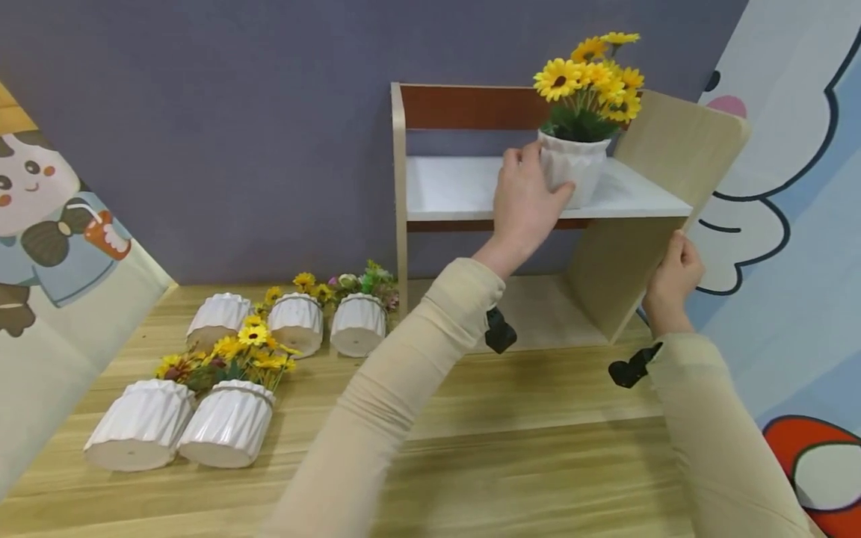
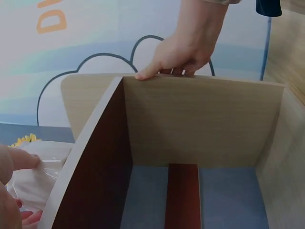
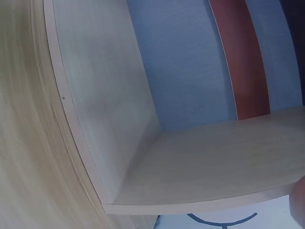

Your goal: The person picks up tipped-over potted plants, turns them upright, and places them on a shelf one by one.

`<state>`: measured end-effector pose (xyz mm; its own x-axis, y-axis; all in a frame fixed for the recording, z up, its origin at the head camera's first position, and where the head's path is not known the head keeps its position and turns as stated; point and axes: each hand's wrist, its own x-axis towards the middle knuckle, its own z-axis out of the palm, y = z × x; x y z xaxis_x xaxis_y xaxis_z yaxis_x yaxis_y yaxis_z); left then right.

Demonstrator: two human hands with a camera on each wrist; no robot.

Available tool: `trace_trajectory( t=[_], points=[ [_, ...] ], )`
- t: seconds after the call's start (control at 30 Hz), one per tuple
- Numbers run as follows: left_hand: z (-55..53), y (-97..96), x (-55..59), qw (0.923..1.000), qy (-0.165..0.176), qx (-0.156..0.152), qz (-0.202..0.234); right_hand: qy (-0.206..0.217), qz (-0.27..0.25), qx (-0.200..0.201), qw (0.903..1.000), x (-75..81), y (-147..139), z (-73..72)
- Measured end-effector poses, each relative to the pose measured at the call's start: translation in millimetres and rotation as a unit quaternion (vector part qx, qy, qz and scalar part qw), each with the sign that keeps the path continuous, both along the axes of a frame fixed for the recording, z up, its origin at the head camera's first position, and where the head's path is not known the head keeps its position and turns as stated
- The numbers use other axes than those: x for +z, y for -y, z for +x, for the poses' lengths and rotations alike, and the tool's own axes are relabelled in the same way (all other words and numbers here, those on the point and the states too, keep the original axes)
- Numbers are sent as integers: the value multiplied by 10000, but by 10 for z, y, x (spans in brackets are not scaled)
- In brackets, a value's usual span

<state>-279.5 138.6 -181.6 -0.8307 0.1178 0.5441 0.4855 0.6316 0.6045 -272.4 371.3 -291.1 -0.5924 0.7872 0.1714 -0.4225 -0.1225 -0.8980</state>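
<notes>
The left hand (image 1: 527,196) holds the pot (image 1: 587,166) with curled fingers; it lies to their right, long axis upright, at the middle board (image 1: 454,183) of the shelf (image 1: 679,138). The right hand (image 1: 675,280), farther off, grips the shelf's right edge.

Five white fluted flowerpots (image 1: 227,427) lie tipped on the wood-grain tabletop (image 1: 538,478); behind the tabletop is a slate-grey backdrop (image 1: 255,142), left of it a cartoon-character banner (image 1: 74,254), right a cartoon-cloud banner (image 1: 807,261).
</notes>
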Motion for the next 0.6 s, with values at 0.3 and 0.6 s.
trace_trajectory(
  t=[0.3, 0.6],
  points=[
    [-20, -64, -33, 9993, -236, -206, -185, 3, 201, -298, 9994, 27, 154, 90],
    [-46, -109, -18, 9961, -553, -47, -692, 801, 1174, -854, 9862, -41, 173, 59]
  ],
)
